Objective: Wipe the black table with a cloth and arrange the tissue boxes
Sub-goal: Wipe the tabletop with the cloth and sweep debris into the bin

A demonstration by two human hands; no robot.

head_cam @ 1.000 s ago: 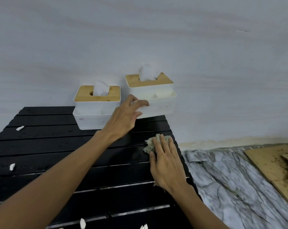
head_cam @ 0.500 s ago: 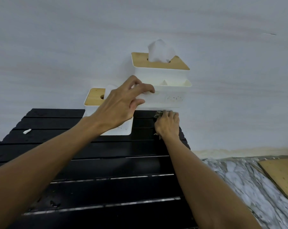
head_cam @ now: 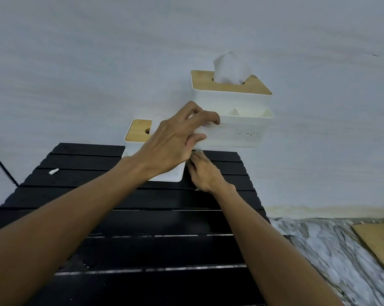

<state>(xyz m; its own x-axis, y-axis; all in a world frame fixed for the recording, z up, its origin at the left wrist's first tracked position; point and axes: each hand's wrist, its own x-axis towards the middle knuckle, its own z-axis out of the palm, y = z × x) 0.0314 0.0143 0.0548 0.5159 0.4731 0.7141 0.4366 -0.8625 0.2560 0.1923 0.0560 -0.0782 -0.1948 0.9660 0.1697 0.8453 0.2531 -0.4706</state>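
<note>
Risk here: left hand (head_cam: 171,146) fingers pinch the white bamboo-lidded tissue box (head_cam: 235,120) lifted over the black slatted tabletop's (head_cam: 142,217) far right corner; one-sided grip could slip. Right hand (head_cam: 205,173) fingers press a barely visible cloth beneath.

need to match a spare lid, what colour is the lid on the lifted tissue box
Light wood tan, over a white body; the head view shows the lid of the lifted tissue box best.

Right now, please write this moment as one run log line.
left hand: lifting right tissue box | right hand: wiping black table beneath with cloth | left tissue box: on table
</note>
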